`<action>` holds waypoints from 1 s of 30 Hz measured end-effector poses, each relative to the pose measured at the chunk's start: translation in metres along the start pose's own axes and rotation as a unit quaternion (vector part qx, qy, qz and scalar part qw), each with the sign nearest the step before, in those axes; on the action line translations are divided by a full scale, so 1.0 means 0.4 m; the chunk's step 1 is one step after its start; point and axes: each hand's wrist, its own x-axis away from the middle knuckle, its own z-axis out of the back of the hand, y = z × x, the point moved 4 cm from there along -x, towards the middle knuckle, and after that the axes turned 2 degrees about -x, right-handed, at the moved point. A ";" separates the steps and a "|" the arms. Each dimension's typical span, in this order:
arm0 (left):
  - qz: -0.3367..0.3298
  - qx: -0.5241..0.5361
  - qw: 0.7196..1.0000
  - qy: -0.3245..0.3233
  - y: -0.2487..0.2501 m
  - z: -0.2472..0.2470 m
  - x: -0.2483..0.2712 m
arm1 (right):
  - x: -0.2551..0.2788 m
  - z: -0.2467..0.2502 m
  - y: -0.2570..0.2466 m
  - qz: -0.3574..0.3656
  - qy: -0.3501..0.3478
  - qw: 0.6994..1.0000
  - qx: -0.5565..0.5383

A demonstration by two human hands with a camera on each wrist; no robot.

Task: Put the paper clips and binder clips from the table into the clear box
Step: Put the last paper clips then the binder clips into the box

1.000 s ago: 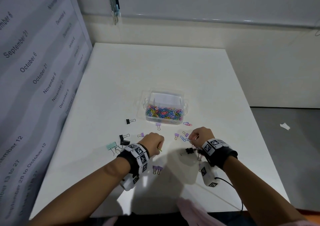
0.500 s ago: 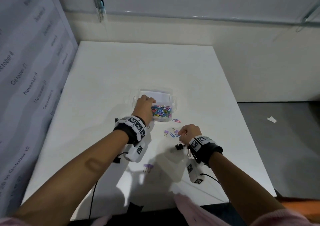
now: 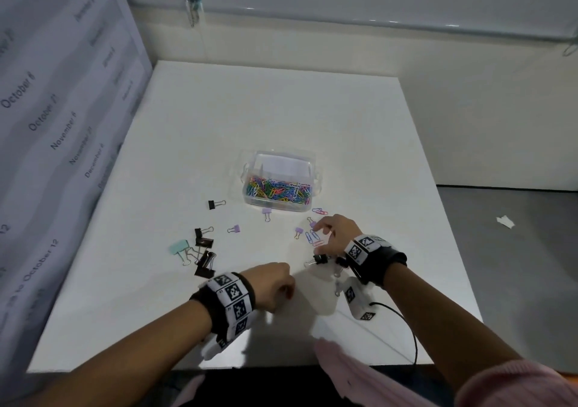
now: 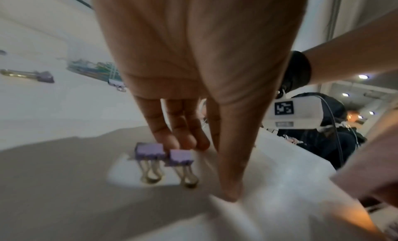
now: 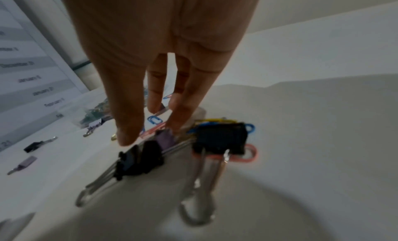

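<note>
White and matte, the table point(image 3: 281, 109) takes up most of my head view, with a date-printed banner point(image 3: 56, 119) standing along its left edge. I count one clear box point(image 3: 279, 179), a rectangular plastic tub with its floor covered in coloured paper clips, sitting beyond both hands.

Loose on the table, left of the box, I count one single black binder clip point(image 3: 215, 204), one mint binder clip point(image 3: 179, 247) and a cluster of about three black binder clips point(image 3: 204, 252) beside it. Three small lilac binder clips point(image 3: 266, 213) lie between that cluster and my right hand.

My left hand point(image 3: 272, 284) hangs over two lilac binder clips point(image 4: 163, 154) with wire handles; its fingertips point(image 4: 172, 142) reach down just behind them, thumb extended, and I cannot tell if they touch. My right hand point(image 3: 336, 234) reaches straight-fingered down onto a few loose paper clips point(image 3: 313, 238), blue and pink. Just under that wrist lie several more black binder clips point(image 5: 219, 139), glossy, with steel loops.
</note>
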 end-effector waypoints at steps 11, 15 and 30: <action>0.024 0.035 0.999 -0.016 -0.012 -0.002 -0.009 | -0.007 0.008 0.020 0.030 -0.003 0.999 -0.019; 0.029 0.029 0.999 -0.025 -0.015 -0.002 -0.012 | -0.015 0.007 0.013 0.040 -0.024 0.999 0.012; 0.071 0.050 0.988 0.126 -0.049 0.139 -0.014 | 0.004 -0.041 -0.024 0.053 -0.089 0.983 0.150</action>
